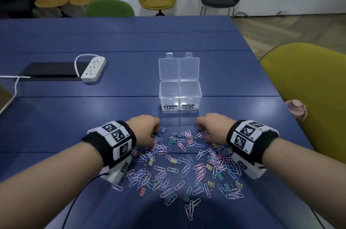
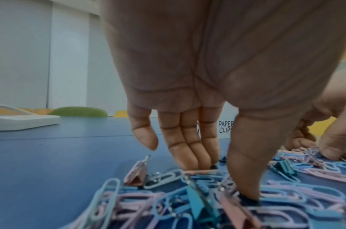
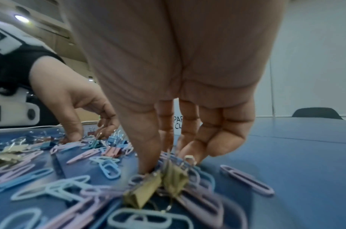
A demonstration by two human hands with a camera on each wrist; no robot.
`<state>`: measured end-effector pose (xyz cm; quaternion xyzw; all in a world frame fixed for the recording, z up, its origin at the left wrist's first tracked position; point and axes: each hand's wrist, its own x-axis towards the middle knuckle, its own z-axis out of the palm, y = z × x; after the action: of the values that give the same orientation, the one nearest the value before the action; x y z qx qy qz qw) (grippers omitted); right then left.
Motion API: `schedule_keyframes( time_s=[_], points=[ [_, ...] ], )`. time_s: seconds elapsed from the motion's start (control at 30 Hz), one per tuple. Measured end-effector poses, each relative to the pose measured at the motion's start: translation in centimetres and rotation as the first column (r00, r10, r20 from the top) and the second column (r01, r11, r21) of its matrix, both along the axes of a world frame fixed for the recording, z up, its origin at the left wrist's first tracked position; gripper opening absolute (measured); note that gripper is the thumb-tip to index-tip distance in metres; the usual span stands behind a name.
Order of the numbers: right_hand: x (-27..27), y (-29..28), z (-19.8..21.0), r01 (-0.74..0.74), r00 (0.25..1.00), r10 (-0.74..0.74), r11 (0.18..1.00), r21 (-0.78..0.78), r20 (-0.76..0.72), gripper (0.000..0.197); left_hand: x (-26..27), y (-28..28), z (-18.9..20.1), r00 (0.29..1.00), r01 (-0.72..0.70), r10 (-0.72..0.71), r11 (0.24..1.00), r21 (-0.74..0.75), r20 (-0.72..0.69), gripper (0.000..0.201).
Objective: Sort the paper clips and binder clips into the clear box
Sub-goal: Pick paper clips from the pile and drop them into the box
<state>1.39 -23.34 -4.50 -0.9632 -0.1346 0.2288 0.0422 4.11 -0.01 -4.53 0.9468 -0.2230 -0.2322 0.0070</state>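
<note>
A clear two-compartment box (image 1: 200, 95) stands open on the blue table, labelled "BINDER CLIPS" on the left and "PAPER CLIPS" on the right; both compartments look empty. In front of it lies a scattered pile of pastel paper clips and small binder clips (image 1: 179, 165). My left hand (image 1: 144, 127) reaches down onto the pile's far left; in the left wrist view its fingers (image 2: 187, 155) are straight, and fingers and thumb touch clips beside a pink binder clip (image 2: 136, 175). My right hand (image 1: 211, 127) is at the far right; its thumb and first fingers (image 3: 164, 161) pinch paper clips beside yellow binder clips (image 3: 176, 176).
A white power strip (image 1: 93, 68) and a black panel (image 1: 50, 71) lie at the left of the table. A yellow-green chair (image 1: 309, 88) stands close on the right, with a pink object (image 1: 296, 109) at the table's edge. More chairs line the far wall.
</note>
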Motion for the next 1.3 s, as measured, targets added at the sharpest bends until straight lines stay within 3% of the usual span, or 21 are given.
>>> schedule_keyframes(
  time_s=[0.07,0.4,0.57,0.7,0.77,0.83,0.87,0.9,0.97,1.07,1.13,1.2,1.23,1.27,1.3],
  points=[
    [-0.4,0.6,-0.1,-0.032,0.999,0.033,0.999,-0.017,0.04,0.016,-0.4,-0.5,0.1,1.0,0.002,-0.002,1.0,-0.015,0.005,0.022],
    [-4.5,2.8,1.2,0.035,0.982,-0.022,0.997,-0.068,0.187,0.023,-4.0,-1.7,0.8,0.981,-0.081,0.085,0.996,-0.027,0.172,0.024],
    [-5.6,1.3,1.6,0.116,0.952,-0.177,0.963,0.244,0.248,0.011,-4.9,-0.6,1.6,0.957,-0.133,0.174,0.974,-0.183,0.233,0.019],
    [-6.3,-0.4,1.3,0.261,0.905,-0.399,0.793,0.551,0.145,0.023,-5.0,0.9,2.1,0.919,-0.205,0.327,0.875,-0.439,0.223,0.009],
    [-6.4,-1.1,0.9,0.366,0.86,-0.509,0.576,0.731,-0.03,0.021,-5.0,1.5,1.9,0.897,-0.313,0.437,0.727,-0.612,0.06,0.01],
    [-6.5,-1.3,0.6,0.475,0.785,-0.541,0.216,0.853,-0.301,0.022,-5.5,1.6,1.8,0.821,-0.511,0.487,0.395,-0.763,-0.297,0.012],
    [-6.6,-1.4,0.6,0.508,0.748,-0.517,0.044,0.86,-0.415,0.022,-5.9,1.5,1.8,0.753,-0.609,0.455,0.21,-0.765,-0.475,0.016],
    [-6.9,-1.4,0.7,0.536,0.716,-0.483,-0.081,0.84,-0.503,0.021,-6.1,1.5,1.8,0.677,-0.69,0.398,0.05,-0.722,-0.62,0.02],
    [-7.3,-1.4,0.8,0.57,0.66,-0.407,-0.275,0.774,-0.631,0.019,-6.6,1.6,1.7,0.521,-0.799,0.241,-0.198,-0.567,-0.819,0.024],
    [-8.1,-1.4,0.8,0.554,0.597,-0.314,-0.504,0.662,-0.739,0.016,-7.3,1.5,1.7,0.343,-0.836,0.044,-0.44,-0.327,-0.938,0.025],
    [-8.7,-1.0,0.9,0.566,0.586,-0.299,-0.515,0.644,-0.753,0.019,-7.9,1.2,1.9,0.28,-0.828,-0.013,-0.509,-0.235,-0.96,0.025],
    [-9.0,-0.5,1.0,0.6,0.593,-0.363,-0.395,0.695,-0.719,0.025,-8.6,0.8,1.7,0.239,-0.86,-0.024,-0.469,-0.2,-0.971,0.027],
    [-9.2,-0.2,1.1,0.604,0.636,-0.468,-0.195,0.773,-0.614,0.026,-8.9,0.5,1.5,0.233,-0.891,0.0,-0.4,-0.214,-0.972,0.029],
    [-9.6,0.0,1.2,0.58,0.717,-0.55,0.128,0.805,-0.429,0.023,-9.2,0.2,1.2,0.251,-0.918,0.058,-0.302,-0.257,-0.966,0.032],
    [-10.0,0.3,1.3,0.477,0.832,-0.528,0.522,0.707,-0.172,0.018,-9.4,-0.1,0.9,0.303,-0.929,0.15,-0.177,-0.327,-0.941,0.035]
  ],
)
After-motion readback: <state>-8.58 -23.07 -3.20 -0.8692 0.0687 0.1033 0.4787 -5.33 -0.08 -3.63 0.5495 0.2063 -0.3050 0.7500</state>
